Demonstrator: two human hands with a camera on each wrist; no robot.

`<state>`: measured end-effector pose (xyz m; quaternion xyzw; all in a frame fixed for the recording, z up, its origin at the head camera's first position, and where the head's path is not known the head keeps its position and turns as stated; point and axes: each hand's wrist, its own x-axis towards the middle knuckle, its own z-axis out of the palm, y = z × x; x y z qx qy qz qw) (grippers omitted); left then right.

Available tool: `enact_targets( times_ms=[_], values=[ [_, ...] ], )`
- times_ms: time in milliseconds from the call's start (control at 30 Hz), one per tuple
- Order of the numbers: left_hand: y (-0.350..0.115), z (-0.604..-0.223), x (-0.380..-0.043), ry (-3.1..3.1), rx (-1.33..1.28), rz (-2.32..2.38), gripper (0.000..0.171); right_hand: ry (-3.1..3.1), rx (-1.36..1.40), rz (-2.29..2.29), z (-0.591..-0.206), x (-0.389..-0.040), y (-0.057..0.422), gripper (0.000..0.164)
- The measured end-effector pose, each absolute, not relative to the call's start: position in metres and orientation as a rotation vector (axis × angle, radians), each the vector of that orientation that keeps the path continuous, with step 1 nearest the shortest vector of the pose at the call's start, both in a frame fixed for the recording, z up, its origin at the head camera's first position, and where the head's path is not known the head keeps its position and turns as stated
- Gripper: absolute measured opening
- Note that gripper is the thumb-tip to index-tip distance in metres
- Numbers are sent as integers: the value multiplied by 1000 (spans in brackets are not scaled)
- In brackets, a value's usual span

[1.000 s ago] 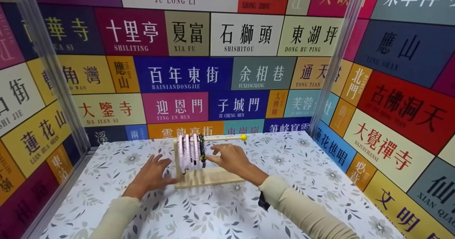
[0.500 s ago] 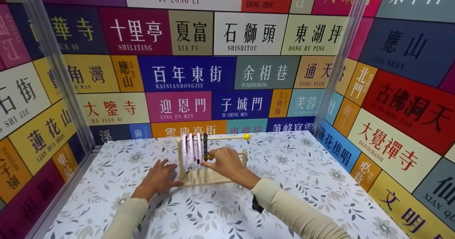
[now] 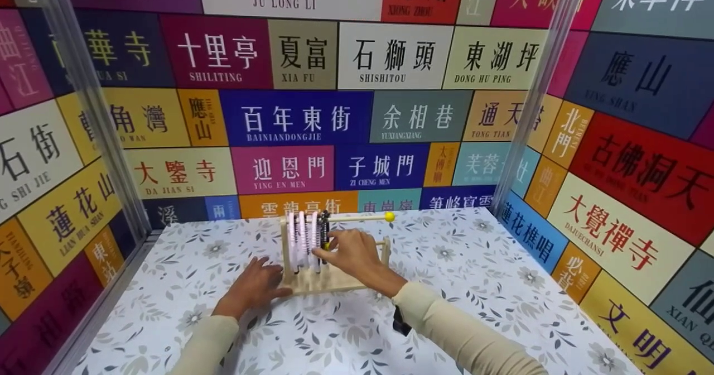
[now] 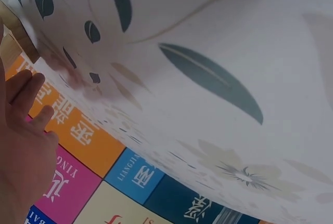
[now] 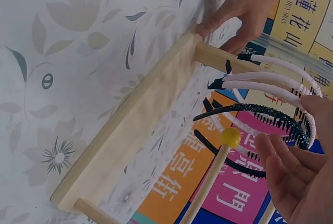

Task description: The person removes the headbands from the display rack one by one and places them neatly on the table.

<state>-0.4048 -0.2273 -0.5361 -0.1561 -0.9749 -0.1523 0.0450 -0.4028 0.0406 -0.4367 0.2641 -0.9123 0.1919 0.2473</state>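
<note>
A wooden stand (image 3: 334, 282) carries several headbands on its upper rod, which ends in a yellow ball (image 3: 389, 216). Pale pink headbands (image 3: 302, 241) hang towards the left upright; toothed black headbands (image 5: 260, 110) hang on their right. My right hand (image 3: 352, 255) has thumb and fingers bent about a black headband, the thumb tip reaching over a pale pink one. At the stand's left end my left hand (image 3: 255, 287) lies with loosely bent fingers, its thumb against the base's front corner. The right wrist view shows that thumb (image 5: 210, 25) at the corner too.
The table (image 3: 312, 336) has a white cloth with grey leaves and flowers. Coloured panels with lettering (image 3: 295, 118) stand behind and at both sides. Clear corner posts (image 3: 100, 107) rise at the left and right. A lower wooden rod (image 5: 96, 211) sits at the stand's right end.
My right hand has closed in on the black headband, and its thumb has reached further left over the pale pink ones. The left hand stays by the stand's left end. The view has shifted slightly.
</note>
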Motion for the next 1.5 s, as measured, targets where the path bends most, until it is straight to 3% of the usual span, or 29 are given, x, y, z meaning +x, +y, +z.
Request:
enact_targets(
  times_ms=[233, 667, 933, 1500],
  values=[
    [-226, -537, -403, -2996, -465, -529, 52, -2518, 672, 556, -433, -405, 37, 48],
    [-223, -536, -405, -3047, -376, -591, 54, -2432, 676, 489, -434, -409, 40, 37],
    [-225, -537, -406, -3017, -471, -500, 51, -2448, 678, 561, -434, -410, 45, 25],
    [-221, -533, -410, -3040, -531, -388, 48, -2502, 622, 583, -423, -410, 62, 27]
  ],
)
